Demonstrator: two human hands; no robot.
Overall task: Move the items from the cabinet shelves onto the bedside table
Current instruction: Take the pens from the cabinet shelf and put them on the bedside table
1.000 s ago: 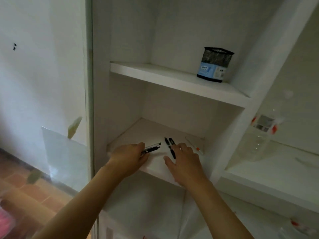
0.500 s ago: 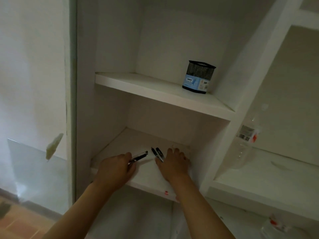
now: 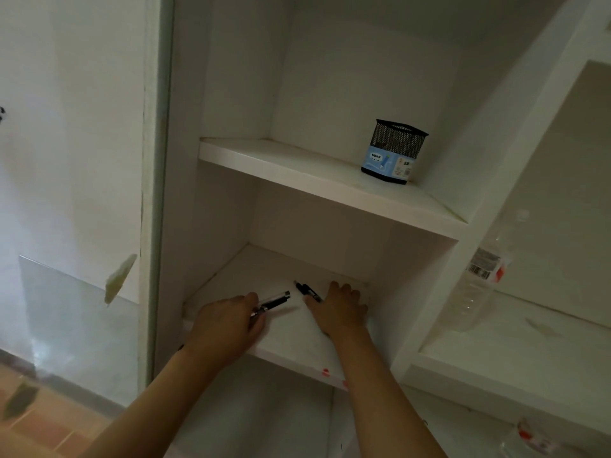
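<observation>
Two hands reach into the lower shelf point(image 3: 231, 285) of the white cabinet in the head view. I see my left hand point(image 3: 224, 328) near the shelf's front edge with its fingers curled round two pens point(image 3: 272, 302), one clear-barrelled and one black, whose ends stick out past the fingers toward the shelf's middle. My right hand point(image 3: 340, 309) lies toward the right side wall, palm down with fingers fairly straight, over a pair of black pens point(image 3: 305, 289); only their far ends show beyond the thumb side, so I cannot tell whether the hand grips them or merely covers them. On the upper shelf point(image 3: 297, 166), toward its back right corner, a black mesh pen holder point(image 3: 393, 152) with a blue label stands upright. In the compartment to the right, a clear plastic bottle point(image 3: 476, 279) stands near its left wall.
</observation>
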